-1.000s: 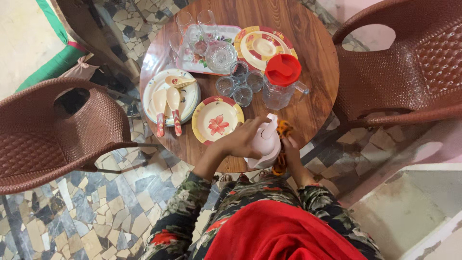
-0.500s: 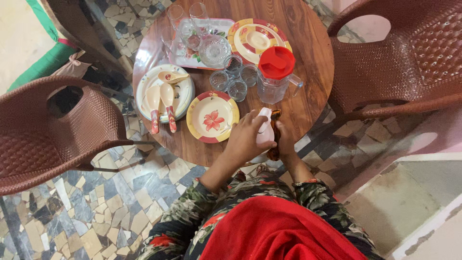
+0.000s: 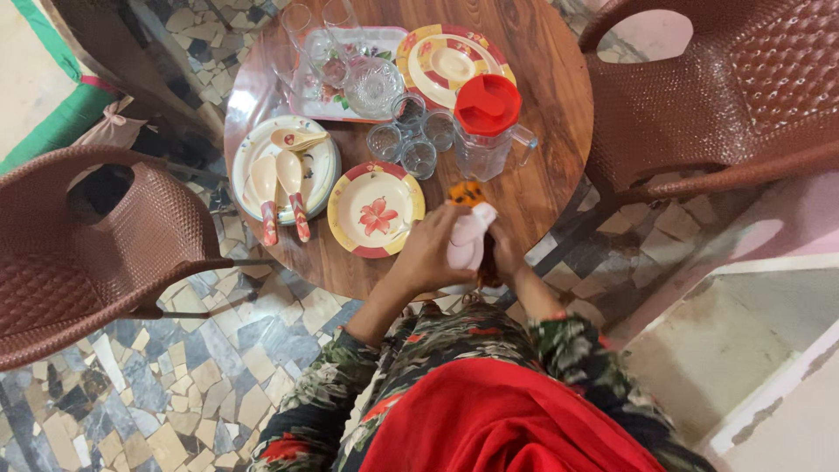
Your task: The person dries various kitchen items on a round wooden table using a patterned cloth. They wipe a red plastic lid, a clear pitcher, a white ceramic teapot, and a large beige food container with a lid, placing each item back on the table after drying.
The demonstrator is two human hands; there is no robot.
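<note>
While the left hand (image 3: 430, 252) wraps around a pale pink jug (image 3: 468, 236) at the near edge of the round wooden table (image 3: 542, 183), the right hand (image 3: 502, 253) is pressed against the jug's far side with an orange cloth (image 3: 468, 192); whether it grips cannot be told. Just beyond the jug stands a clear pitcher with a red lid (image 3: 488, 122). Left of the jug lies a flowered plate (image 3: 376, 210).
</note>
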